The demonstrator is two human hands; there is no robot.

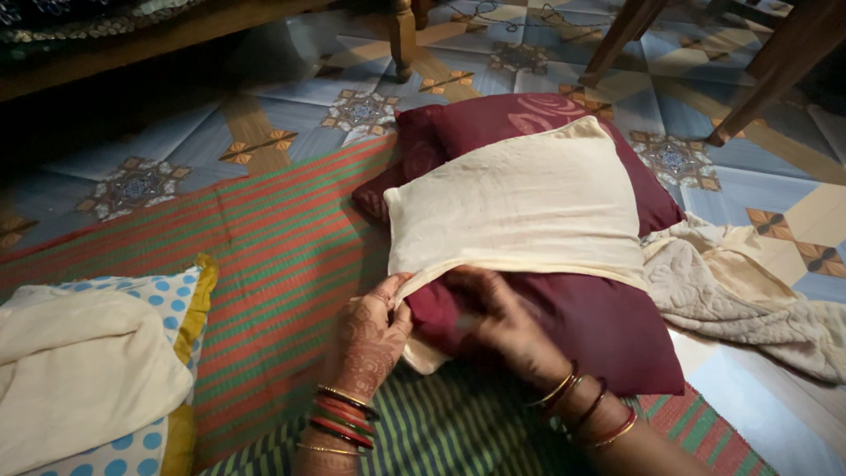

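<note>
Pillow (564,326), maroon, lying on a striped mat (282,256) on the tiled floor (370,88), partly sheathed in a cream cover (520,207). Left hand (374,330) pinches the cover's open edge at the pillow's near corner. Right hand (498,322) rests on the pillow's bare maroon part, fingers curled; its grip cannot be told. Beyond the pillow, a second maroon cushion (493,119). Right of the pillow, crumpled pale cloth (749,291). Well left of the pillow, a dotted cushion (132,370) under white cloth (79,370). Beyond the pillow, wooden furniture legs (404,35).
</note>
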